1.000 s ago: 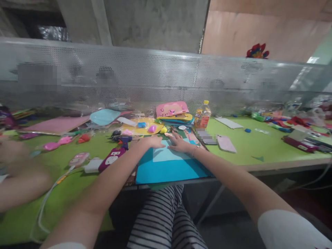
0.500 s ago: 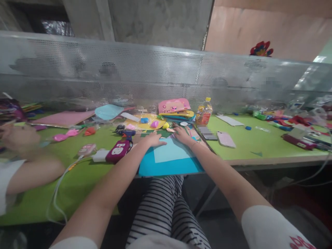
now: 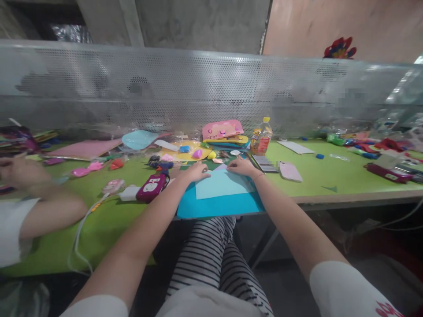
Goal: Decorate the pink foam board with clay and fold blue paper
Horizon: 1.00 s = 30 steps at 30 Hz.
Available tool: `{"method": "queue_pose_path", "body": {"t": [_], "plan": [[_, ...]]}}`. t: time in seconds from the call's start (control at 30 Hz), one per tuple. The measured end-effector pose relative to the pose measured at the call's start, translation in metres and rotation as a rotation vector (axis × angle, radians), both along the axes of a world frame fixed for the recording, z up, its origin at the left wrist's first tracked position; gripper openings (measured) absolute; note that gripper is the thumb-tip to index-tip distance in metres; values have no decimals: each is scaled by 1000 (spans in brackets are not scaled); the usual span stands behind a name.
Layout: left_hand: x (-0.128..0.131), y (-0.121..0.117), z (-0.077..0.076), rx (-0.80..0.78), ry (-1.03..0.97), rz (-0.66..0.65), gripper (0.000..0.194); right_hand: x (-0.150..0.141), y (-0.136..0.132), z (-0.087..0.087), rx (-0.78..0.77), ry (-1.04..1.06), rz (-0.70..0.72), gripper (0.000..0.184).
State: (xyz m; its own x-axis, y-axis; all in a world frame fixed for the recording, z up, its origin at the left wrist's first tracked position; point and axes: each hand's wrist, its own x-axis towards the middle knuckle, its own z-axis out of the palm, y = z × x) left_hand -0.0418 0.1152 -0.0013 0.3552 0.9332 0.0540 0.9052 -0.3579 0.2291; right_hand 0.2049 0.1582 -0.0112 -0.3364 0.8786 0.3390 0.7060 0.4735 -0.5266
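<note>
A light blue sheet of paper (image 3: 220, 185) lies over a larger bright blue sheet (image 3: 224, 205) at the table's front edge. My left hand (image 3: 197, 172) is at the far left corner of the light blue paper, thumb on top and fingers curled at its edge. At the far right corner, my right hand (image 3: 240, 167) has its fingers drawn together on that edge. A small pale purple piece (image 3: 220, 167) shows between the hands. The undersides of my fingers are hidden.
Beyond my hands sit a pink pouch (image 3: 222, 130), a drink bottle (image 3: 262, 137) and colourful clay lumps (image 3: 197, 153). A purple case (image 3: 152, 188) and white cable (image 3: 78, 237) lie left, near another person's arm (image 3: 56, 209). A pink phone (image 3: 290, 171) lies right.
My right hand's fingers, spread flat on the paper earlier, have drawn in at its far edge. The left fingers have curled in too. The other person's arm has come further into view.
</note>
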Motion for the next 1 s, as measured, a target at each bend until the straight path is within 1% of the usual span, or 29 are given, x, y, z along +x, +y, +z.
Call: {"method": "queue_pose_path", "body": {"t": [0.1,0.23,0.3,0.4,0.5,0.63,0.73,0.87,1.0], "plan": [[-1,2,-2,-11,-61,41,30,-4,-2,2,-41,-50,59,17],[-2,5,-6,8,-228,150,29,-2,3,0,-66,-17,33,19],[-2,8,-6,48,-357,241,30,1,9,-2,-75,34,4,22],[-4,13,-1,113,-609,400,34,4,17,-5,-76,151,-54,25],[-5,15,5,106,-895,500,34,4,22,-9,-85,291,-119,24],[-1,12,10,5,-1214,507,30,0,24,-12,-119,458,-173,27],[4,8,12,-39,-1373,486,28,-3,22,-13,-146,542,-184,27],[7,4,12,-63,-1472,454,28,-5,17,-12,-170,588,-218,28],[8,1,8,-136,-1469,418,25,-9,16,-15,-139,555,-237,28]]}}
